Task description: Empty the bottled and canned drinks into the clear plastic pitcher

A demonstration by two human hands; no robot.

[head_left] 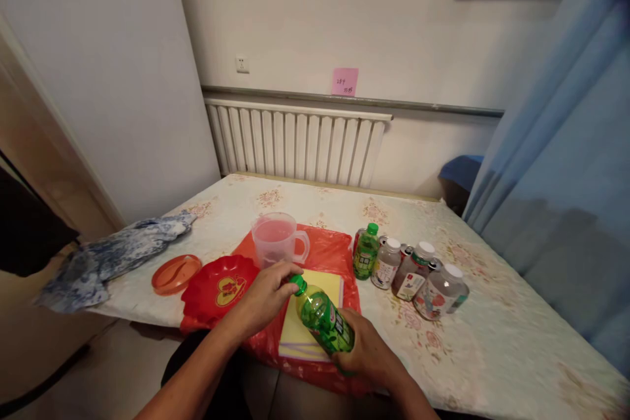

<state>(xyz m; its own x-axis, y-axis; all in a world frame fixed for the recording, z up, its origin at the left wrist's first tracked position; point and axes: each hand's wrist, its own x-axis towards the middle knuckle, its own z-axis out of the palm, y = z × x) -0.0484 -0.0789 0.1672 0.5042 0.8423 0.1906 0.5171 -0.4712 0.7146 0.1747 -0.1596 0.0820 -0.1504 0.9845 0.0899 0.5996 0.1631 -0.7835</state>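
A green plastic drink bottle (322, 318) lies tilted between my hands, its cap pointing up and to the left. My right hand (364, 348) is wrapped around the lower part of the bottle. My left hand (273, 292) has its thumb and fingers closed on the green cap (298, 284); whether the cap is loose cannot be seen. Below the bottle lies a yellow pad of paper (295, 335) on a red plastic sheet (325, 243). Just behind my left hand stands a clear plastic pitcher (275, 239) with its handle to the right.
To the left are a scalloped red plate (201, 289), an orange lid (176, 273) and a blue-and-white cloth (123, 252). A second green bottle (366, 252) stands at right with several bottles and cans, including a white-capped bottle (386, 266). A flowered tablecloth (492, 341) covers the table.
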